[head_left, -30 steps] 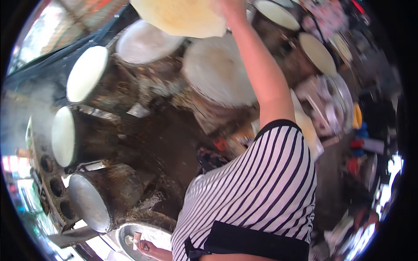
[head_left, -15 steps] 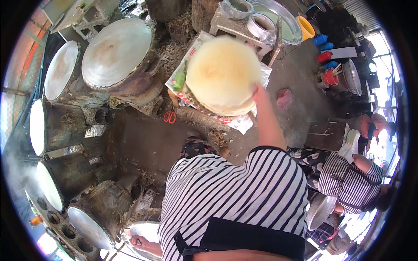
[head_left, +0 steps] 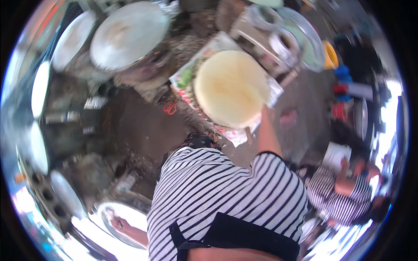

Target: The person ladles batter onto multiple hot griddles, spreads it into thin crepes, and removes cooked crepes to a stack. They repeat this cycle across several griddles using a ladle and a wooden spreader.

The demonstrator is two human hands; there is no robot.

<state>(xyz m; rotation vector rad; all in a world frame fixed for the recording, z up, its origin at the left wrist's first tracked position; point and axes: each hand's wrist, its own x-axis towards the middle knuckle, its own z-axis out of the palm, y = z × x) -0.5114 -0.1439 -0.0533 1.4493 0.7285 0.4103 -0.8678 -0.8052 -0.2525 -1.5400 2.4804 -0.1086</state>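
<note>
A large, pale yellow round flatbread [head_left: 233, 89] lies flat on a round mat over a white and red printed plastic sheet [head_left: 224, 40]. My right hand [head_left: 266, 114] is at the bread's near right edge, its fingers smeared, so their grip does not show. Far to the lower left, my left hand [head_left: 116, 222] is over a bright round griddle [head_left: 104, 211]. Its fingers are curled together, and what they may hold is too small to make out. Something green [head_left: 185, 78] lies on the sheet left of the bread.
Round pale griddle tops [head_left: 129, 35] on drum-like stoves line my left side. A concrete block [head_left: 250, 32] with plastic-wrapped pots, a wide metal basin [head_left: 311, 48] and a yellow bucket [head_left: 331, 55] stand far right. A person in a striped shirt [head_left: 339, 195] is at right.
The flatbread, blurred before, now lies flatter, with my right hand still by its edge. My left hand has shifted left and up over the griddle. The whole view has swung.
</note>
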